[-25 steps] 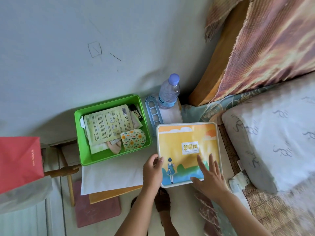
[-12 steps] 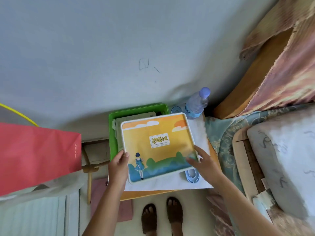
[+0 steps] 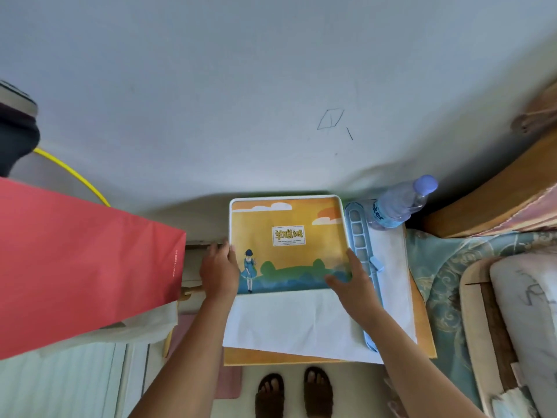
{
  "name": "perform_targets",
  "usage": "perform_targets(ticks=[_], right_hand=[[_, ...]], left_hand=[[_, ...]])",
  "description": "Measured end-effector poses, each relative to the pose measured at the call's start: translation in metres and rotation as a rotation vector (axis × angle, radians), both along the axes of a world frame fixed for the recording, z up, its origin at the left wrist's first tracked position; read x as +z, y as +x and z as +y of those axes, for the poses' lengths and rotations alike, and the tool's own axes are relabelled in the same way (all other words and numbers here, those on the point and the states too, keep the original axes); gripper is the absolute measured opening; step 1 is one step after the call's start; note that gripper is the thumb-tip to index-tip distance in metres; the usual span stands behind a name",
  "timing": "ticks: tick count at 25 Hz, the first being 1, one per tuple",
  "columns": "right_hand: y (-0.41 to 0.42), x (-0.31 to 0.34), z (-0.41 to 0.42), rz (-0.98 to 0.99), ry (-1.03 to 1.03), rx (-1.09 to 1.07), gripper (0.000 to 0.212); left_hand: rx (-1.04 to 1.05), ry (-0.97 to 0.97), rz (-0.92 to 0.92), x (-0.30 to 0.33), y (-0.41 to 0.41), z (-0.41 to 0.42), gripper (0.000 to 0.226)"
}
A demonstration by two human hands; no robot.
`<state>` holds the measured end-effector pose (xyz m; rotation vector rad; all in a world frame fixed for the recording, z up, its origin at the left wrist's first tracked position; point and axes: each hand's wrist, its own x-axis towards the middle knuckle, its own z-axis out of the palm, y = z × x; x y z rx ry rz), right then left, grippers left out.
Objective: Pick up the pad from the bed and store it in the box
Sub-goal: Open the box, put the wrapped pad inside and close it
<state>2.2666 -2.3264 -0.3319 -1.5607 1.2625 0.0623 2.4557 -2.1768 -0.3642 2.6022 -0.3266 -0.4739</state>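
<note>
- Pad [image 3: 287,242]: flat illustrated packet, lay level atop the green box [image 3: 271,194], covering it almost wholly; only a sliver of far rim showed.
- Left hand [image 3: 218,271]: fingers curled on the pad's left edge.
- Right hand [image 3: 351,282]: thumb pressed on the near-right corner.
- Box contents: hidden.
- Water bottle [image 3: 398,203]: stood just right.

Pale wall [image 3: 211,86], wooden bedframe [image 3: 494,200]

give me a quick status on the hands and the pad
Left hand and right hand both gripping the pad by its side edges. Pad lying flat over the green box, nearly hiding it. Nothing blocking.
</note>
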Motion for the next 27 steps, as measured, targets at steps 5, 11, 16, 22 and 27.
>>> perform_targets(ticks=[5, 11, 16, 22, 27], right_hand=[[-0.007, -0.011, 0.003, 0.07, -0.058, 0.032, 0.058], [-0.006, -0.022, -0.017, 0.173, -0.082, -0.136, 0.036], [-0.005, -0.037, -0.031, 0.181, -0.067, -0.19, 0.027], [0.012, -0.044, -0.04, 0.298, -0.174, -0.17, 0.049], [0.033, -0.058, -0.053, 0.449, -0.308, -0.245, 0.06]], left_hand=[[0.019, 0.079, 0.052, -0.013, -0.007, 0.0, 0.039], [0.212, -0.238, 0.188, -0.016, -0.005, 0.002, 0.036], [0.26, -0.275, 0.22, -0.025, 0.001, 0.0, 0.034], [0.379, -0.219, 0.202, -0.029, 0.007, -0.01, 0.056], [0.319, -0.005, 0.036, -0.047, 0.014, -0.016, 0.065]])
